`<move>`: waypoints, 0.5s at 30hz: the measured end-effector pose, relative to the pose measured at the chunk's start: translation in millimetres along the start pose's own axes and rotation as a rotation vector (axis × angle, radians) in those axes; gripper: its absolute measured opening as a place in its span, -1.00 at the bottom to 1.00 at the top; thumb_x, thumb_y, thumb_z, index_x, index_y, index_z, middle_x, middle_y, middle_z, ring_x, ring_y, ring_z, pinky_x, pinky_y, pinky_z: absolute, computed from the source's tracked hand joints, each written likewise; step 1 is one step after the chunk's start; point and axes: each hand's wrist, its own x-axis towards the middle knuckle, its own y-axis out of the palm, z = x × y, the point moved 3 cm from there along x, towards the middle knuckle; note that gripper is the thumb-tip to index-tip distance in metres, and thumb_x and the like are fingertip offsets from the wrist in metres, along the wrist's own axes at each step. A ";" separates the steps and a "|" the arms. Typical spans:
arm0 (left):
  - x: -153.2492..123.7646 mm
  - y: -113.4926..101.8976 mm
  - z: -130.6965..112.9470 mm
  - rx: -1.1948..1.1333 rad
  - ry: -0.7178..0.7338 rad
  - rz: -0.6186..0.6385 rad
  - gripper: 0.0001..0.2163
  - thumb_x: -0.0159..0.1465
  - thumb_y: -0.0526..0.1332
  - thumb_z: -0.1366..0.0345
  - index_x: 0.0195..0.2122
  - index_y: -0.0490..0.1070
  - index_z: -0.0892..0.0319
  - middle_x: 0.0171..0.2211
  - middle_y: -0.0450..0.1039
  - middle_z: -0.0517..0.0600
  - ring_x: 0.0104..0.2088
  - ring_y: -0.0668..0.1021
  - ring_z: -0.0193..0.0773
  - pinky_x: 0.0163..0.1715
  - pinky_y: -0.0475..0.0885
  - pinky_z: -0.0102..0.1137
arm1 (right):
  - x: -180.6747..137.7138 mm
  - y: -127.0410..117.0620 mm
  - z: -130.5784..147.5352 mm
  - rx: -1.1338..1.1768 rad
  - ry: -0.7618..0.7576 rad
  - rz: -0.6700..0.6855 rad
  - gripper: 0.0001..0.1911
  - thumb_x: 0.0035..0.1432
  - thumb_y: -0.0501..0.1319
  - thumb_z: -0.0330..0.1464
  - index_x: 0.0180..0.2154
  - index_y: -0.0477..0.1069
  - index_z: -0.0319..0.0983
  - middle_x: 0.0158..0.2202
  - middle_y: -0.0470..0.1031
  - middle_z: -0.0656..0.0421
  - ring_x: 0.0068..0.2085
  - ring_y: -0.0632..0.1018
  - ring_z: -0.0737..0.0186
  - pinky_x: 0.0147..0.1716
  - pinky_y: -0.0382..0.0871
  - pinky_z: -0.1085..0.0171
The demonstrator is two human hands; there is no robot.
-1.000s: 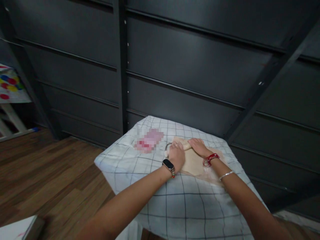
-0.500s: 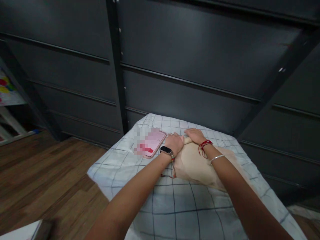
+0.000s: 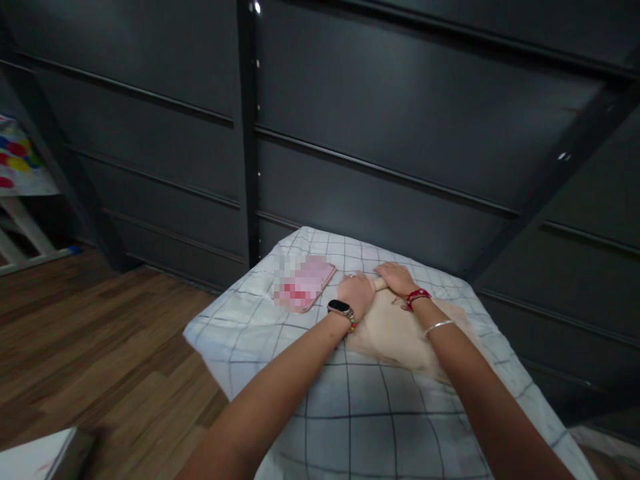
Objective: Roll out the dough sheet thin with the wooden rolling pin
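Note:
A beige piece of fabric (image 3: 400, 333), sheer at its edges, lies on a white checked cloth (image 3: 340, 400). Along its far edge runs a thick roll (image 3: 381, 284), seen between my two hands. My left hand (image 3: 356, 293), with a dark-faced band at the wrist, is closed over the roll's left end. Over its right part curls my right hand (image 3: 396, 277), which wears a red cord bracelet and a silver bangle. Fingertips of both hands are partly hidden. Left of my left hand lies a pink phone (image 3: 313, 283), partly blurred out.
A dark panelled wall (image 3: 385, 180) stands right behind the cloth-covered surface. Wooden floor (image 3: 125, 373) shows at the left, with a white box-like object (image 3: 37, 457) at the lower left. A white frame (image 3: 27, 230) with a colourful dotted cloth (image 3: 20, 160) is at the far left.
The view has shifted slightly. Both hands stay at the fabric's rolled far edge, a little lower and further right in the picture. The phone stays where it lay.

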 end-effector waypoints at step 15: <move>-67.2 -10.7 -60.4 0.201 0.006 -0.043 -0.53 0.32 -0.02 0.48 0.25 0.16 0.56 0.07 0.34 0.43 0.08 0.39 0.08 0.05 0.23 -0.12 | -88.7 10.2 -7.2 0.177 -0.023 -0.266 -0.57 0.35 -0.23 -0.36 -0.05 0.37 -0.25 -0.04 0.43 0.02 0.05 0.36 0.14 0.11 0.20 0.09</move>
